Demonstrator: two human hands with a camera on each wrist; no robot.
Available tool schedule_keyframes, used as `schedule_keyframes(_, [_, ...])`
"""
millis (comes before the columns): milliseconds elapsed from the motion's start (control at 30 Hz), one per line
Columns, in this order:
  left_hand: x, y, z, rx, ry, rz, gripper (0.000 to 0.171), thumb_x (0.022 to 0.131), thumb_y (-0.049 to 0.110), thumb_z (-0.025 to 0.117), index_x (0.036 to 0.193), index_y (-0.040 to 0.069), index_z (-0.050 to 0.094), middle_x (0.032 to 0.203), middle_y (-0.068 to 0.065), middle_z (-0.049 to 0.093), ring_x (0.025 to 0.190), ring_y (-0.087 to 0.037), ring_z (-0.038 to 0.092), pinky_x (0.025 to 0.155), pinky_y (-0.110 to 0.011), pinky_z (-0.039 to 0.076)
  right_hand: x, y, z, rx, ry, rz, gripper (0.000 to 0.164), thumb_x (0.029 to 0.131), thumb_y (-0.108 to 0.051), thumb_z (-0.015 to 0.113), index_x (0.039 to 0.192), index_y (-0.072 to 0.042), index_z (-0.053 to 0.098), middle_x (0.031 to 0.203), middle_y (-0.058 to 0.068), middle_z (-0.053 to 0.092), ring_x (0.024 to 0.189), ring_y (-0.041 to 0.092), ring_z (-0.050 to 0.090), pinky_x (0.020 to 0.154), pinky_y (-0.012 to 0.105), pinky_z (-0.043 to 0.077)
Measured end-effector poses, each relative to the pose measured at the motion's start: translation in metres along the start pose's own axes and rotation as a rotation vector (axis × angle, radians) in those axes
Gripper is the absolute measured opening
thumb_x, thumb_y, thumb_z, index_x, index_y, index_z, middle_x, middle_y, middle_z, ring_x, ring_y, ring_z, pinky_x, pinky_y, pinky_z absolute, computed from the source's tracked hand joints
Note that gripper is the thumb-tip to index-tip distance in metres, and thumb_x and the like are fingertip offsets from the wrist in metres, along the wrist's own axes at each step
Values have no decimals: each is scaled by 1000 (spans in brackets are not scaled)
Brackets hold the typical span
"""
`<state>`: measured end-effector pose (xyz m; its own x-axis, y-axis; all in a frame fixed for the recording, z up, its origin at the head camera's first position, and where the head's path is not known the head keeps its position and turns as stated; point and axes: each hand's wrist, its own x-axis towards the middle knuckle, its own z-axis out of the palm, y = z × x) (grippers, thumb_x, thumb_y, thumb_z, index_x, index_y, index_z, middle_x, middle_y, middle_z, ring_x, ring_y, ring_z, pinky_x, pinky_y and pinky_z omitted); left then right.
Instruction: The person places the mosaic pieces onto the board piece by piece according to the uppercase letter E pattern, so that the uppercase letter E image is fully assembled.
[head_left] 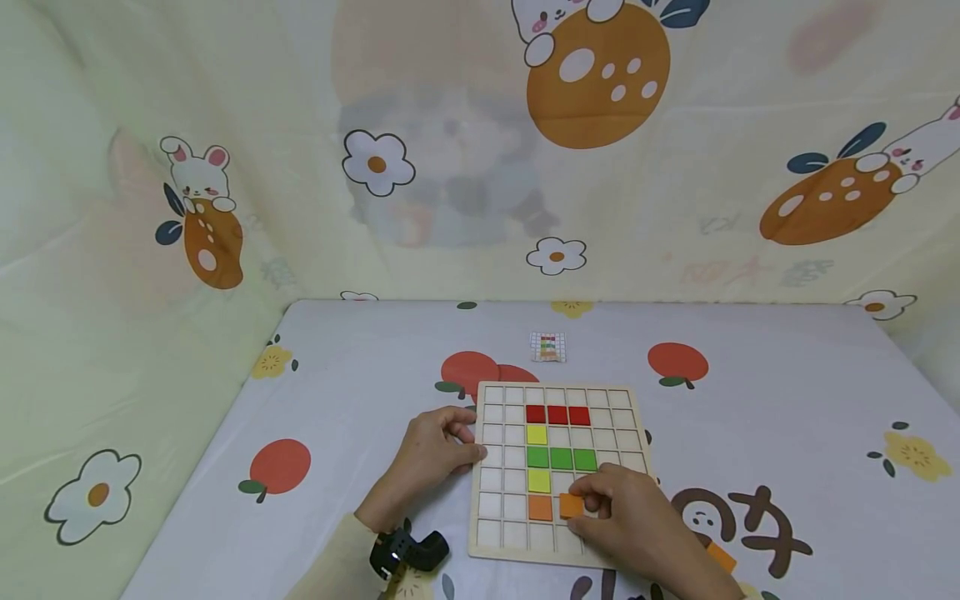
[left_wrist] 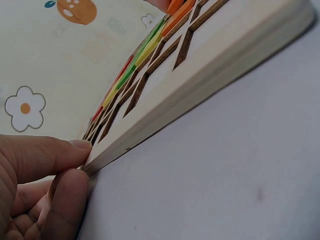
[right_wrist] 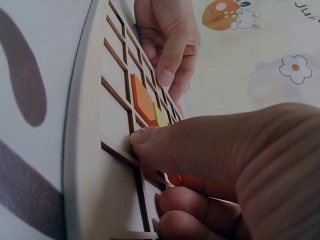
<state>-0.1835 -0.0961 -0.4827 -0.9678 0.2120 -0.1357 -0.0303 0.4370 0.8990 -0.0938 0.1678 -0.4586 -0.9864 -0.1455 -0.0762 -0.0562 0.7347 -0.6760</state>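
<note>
A wooden grid board [head_left: 491,533] lies flat on the table. Its left edge is between the thumb and forefinger of my left hand [head_left: 431,450], as the left wrist view shows up close. An orange square tile [head_left: 572,506] is pinched by my right hand [head_left: 626,517] over the grid, just right of another orange tile [head_left: 540,507] seated in a cell. Above that one, the same column has yellow tiles [head_left: 538,481], and a green row [head_left: 561,458] and a red row [head_left: 557,414] start from it. In the right wrist view, my thumb mostly hides the held tile.
Behind the board lies a small card [head_left: 548,347] printed with a coloured grid pattern. A loose orange piece [head_left: 722,557] is partly visible beside my right wrist. The tablecloth [head_left: 360,358] has printed fruit and flowers, and a patterned curtain [head_left: 450,275] hangs behind and to the left.
</note>
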Motion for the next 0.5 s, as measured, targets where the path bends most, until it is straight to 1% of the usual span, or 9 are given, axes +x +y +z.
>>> schedule_keyframes(167, [0,-1,0,1,0,12,46,84,7,86,126,1,69,85,-3,64,60,-13,60,56,-23,55,1,-1,3,-9,1,35,23,73,-12,93,90,-17,78,74,-6,53,68,10,49,60,22,41])
schedule_keyframes(300, [0,0,1,9,8,4,46,84,7,86,126,2,69,84,-2,65,60,-13,60,56,-23,55,2,-2,4,-16,-9,72,23,73,-13,94,91,-18,79,75,-5,52,70,12,48,60,24,40])
schedule_keyframes(400, [1,0,2,20,18,-7,46,84,8,87,126,4,69,83,-1,65,61,-13,60,57,-24,55,3,-2,5,-24,-11,79,24,73,-14,94,92,-18,80,75,-4,52,71,12,48,60,24,39])
schedule_keyframes(500, [1,0,3,23,24,-3,46,84,8,87,126,3,69,83,-1,65,61,-13,60,57,-25,56,4,-3,5,-26,-13,77,24,73,-14,94,91,-18,80,75,-5,52,71,12,48,60,24,40])
